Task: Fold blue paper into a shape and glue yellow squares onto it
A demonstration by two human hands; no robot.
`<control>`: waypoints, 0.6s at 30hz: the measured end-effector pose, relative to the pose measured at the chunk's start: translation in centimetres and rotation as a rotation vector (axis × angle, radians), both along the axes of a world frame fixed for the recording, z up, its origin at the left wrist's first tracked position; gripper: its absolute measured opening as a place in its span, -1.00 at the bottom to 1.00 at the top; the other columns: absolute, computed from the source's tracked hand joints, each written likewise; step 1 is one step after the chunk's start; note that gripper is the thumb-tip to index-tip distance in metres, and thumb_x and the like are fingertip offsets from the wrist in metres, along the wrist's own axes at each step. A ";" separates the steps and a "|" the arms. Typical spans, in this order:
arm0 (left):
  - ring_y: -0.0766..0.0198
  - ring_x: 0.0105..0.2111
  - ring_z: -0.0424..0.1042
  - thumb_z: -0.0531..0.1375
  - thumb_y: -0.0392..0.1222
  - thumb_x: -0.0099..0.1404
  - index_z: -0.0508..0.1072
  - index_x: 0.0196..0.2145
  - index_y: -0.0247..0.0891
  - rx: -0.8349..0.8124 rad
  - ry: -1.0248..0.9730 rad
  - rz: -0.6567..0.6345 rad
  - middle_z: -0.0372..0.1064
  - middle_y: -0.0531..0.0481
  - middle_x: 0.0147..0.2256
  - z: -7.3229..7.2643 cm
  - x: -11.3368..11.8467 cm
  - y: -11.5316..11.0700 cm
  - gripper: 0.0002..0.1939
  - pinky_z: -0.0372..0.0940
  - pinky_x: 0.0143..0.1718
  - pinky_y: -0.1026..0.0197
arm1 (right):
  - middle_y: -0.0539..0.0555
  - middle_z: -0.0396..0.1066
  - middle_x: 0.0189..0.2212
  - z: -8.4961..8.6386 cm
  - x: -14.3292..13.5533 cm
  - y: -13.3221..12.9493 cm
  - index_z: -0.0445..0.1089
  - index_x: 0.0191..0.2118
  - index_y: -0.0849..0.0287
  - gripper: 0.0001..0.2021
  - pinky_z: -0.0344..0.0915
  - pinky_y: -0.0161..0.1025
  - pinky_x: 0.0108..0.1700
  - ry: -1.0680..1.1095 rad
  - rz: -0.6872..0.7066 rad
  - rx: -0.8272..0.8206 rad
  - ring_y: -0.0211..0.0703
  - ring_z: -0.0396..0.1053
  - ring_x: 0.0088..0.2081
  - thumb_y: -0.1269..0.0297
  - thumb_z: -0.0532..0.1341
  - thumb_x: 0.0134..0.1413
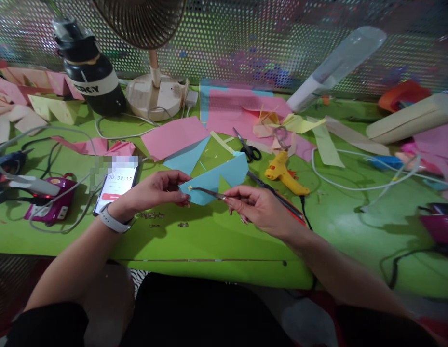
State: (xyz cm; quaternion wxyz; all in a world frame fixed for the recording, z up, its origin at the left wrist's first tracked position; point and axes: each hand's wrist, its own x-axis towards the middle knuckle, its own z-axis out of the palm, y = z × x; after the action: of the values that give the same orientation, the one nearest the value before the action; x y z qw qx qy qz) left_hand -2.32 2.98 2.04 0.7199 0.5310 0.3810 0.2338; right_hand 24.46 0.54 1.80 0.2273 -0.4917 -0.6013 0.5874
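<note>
Right-hand grip, in the head view: thumb and fingers of the right hand [254,205] pinch a pair of slim metal tweezers [209,192], whose tips reach left across the blue paper [229,171] to a small yellow piece [189,187] near its left end. Meanwhile the left hand [165,189] pinches that same end between thumb and fingers, so the paper is held up above the near part of the green surface [216,246], between the two hands. Whether the tips clasp the yellow piece or only press on it is too small to tell. The step in hand looks like setting or adjusting this piece on the paper. The next move seems to call for a steady left pinch that keeps the paper from bending, and light control at the tips, so that the piece is not dragged off its spot on letting go. Small bits [150,215] lie on the surface just below the left hand, within easy reach of the tweezers. Beyond the right hand rest a yellow glue gun [286,176] and black-handled scissors [251,152], both clear of either grip; the gun's cord [306,214] runs near the right forearm and would be worth avoiding.
</note>
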 end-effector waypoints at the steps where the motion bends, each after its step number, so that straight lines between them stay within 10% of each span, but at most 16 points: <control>1: 0.33 -0.36 0.52 0.30 -0.30 0.20 0.41 -0.06 -0.35 -0.001 -0.002 0.001 0.54 -0.06 -0.30 0.0 0.0 0.0 -0.66 0.42 -0.25 0.25 | -0.02 0.38 -0.52 0.0 0.0 0.0 0.42 -0.23 0.19 -0.69 0.14 -0.35 -0.60 0.002 -0.001 0.000 -0.38 0.17 -0.61 0.02 0.25 0.08; 18: 0.34 -0.30 0.54 0.30 -0.34 0.22 0.42 -0.08 -0.35 0.021 -0.102 0.143 0.53 -0.03 -0.23 -0.4 0.4 -0.4 -0.70 0.42 -0.19 0.27 | -0.07 0.33 -0.50 -0.6 -0.5 -0.6 0.34 -0.22 0.17 -0.67 0.16 -0.37 -0.66 0.074 -0.041 -0.022 -0.43 0.15 -0.66 -0.02 0.24 0.12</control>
State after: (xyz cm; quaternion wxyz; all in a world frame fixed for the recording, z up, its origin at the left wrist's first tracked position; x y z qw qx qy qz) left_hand -1.92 2.56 1.65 0.7140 0.4974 0.3784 0.3155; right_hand 24.01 -0.02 1.18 0.2562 -0.4841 -0.5758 0.6070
